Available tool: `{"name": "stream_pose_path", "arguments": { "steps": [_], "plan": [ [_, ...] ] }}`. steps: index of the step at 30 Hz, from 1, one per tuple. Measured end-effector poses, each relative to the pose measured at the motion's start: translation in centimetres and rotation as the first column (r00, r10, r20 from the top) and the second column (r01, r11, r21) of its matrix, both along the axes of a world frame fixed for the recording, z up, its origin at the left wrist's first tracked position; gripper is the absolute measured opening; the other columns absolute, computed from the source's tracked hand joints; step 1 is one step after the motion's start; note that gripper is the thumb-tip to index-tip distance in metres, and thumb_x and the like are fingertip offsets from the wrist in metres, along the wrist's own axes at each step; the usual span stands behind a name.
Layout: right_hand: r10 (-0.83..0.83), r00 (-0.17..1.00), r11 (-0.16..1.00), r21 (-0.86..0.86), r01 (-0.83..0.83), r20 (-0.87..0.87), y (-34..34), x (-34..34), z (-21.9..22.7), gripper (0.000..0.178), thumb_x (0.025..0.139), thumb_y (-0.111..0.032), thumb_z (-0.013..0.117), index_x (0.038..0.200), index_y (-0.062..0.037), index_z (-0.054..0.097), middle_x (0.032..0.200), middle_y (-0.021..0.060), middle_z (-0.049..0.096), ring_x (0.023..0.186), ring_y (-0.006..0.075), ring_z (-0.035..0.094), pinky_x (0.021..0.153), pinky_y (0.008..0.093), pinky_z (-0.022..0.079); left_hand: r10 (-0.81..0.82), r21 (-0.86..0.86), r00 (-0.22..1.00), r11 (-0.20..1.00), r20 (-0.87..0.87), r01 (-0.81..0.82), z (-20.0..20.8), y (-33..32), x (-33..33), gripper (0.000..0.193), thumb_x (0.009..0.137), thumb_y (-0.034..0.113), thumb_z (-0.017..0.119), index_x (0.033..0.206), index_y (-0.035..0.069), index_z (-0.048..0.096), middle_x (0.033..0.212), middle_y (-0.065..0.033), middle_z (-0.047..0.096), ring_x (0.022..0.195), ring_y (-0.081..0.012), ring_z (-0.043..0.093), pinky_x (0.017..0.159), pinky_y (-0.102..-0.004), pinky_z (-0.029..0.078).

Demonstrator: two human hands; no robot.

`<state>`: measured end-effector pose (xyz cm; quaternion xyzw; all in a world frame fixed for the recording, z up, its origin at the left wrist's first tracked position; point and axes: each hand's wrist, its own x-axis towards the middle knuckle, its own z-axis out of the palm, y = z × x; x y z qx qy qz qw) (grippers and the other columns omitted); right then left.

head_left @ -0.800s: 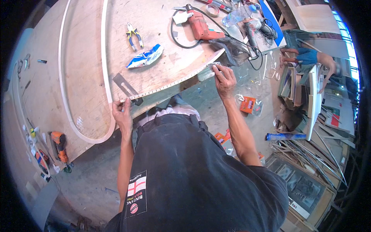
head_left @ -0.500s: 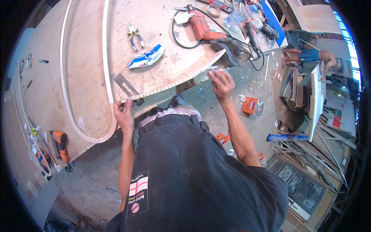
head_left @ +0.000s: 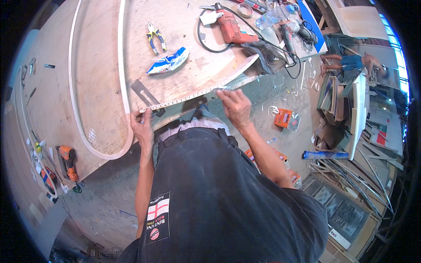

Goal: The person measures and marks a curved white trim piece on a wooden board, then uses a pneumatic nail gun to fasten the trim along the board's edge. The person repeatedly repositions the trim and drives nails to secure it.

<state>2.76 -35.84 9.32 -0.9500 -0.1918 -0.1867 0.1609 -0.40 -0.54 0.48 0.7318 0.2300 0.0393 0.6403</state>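
Observation:
A long, thin white strip with evenly spaced notches curves from near the bench's front edge up to the right. Its left end is pinched between the thumb and fingers of my left hand. My right hand is closed beside the strip's middle, fingertips together around something small and greyish that I cannot make out. A flat, slotted dark metal piece lies just above my left hand. Beyond the strip rest a crumpled blue-and-white packet and yellow-and-black pliers.
A red corded drill and a plastic bottle lie at the bench's far right. A white U-shaped strip spans the left side, near an orange nail gun. Orange boxes stand on the floor; another person is at far right.
My right hand has moved left and slightly down along the strip, from near its far end to its middle. My left hand stays pinched on the left end.

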Motion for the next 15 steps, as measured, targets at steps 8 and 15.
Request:
{"name": "stream_pose_path", "arguments": {
  "steps": [8, 15],
  "plan": [
    [-0.031, 0.977, 0.999, 0.029, 0.025, 0.21, 1.2, 0.4, -1.7, 0.04, 0.079, -0.002, 0.079, 0.116, -0.0174, 0.079, 0.112, -0.0015, 0.075, 0.095, 0.0228, 0.07, 0.087, 0.0387, 0.06, 0.067, 0.007, 0.998, 0.998, 0.012, -0.067, 0.7, -0.4, 0.3, 0.04, 0.096, 0.034, 0.084, 0.106, 0.0, 0.064, 0.086, -0.0029, 0.064, 0.078, -0.0118, 0.056, 0.072, -0.0291, 0.048],
    [0.028, 0.978, 1.0, -0.013, -0.025, 0.206, -1.0, 0.4, -4.2, 0.038, 0.082, -0.004, 0.077, 0.118, -0.0179, 0.08, 0.118, -0.0008, 0.076, 0.099, 0.023, 0.071, 0.095, 0.0419, 0.06, 0.064, -0.047, 0.997, 0.997, 0.033, -0.063, 2.2, -0.9, 0.8, 0.042, 0.096, 0.035, 0.084, 0.106, 0.0, 0.064, 0.087, -0.005, 0.066, 0.08, -0.012, 0.06, 0.073, -0.0297, 0.05]
  ]
}}
